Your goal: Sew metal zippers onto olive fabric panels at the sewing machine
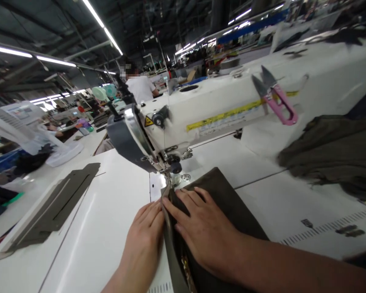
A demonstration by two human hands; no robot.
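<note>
"I'm on the remote feed, so where's the dark cloth (pixel 228 199)?"

"Flat on the tabletop (pixel 103 228), its layered edge running right up to the needle end of the sewing machine (pixel 207 101)!"

"And the grip?"

"Right hand (pixel 204 226): open, fingers spread across the top. Left hand (pixel 146 236): fingers laid along the layered edge, thumb hidden, so I can't tell whether it's pinching."

"How will it handle?"

"Light and soft, I'd say, not slippery, but quick to pucker. I'd hold it with flat fingertips either side of that edge, clear of the brass-coloured strip (pixel 186 268), which looks stiffer."
</note>
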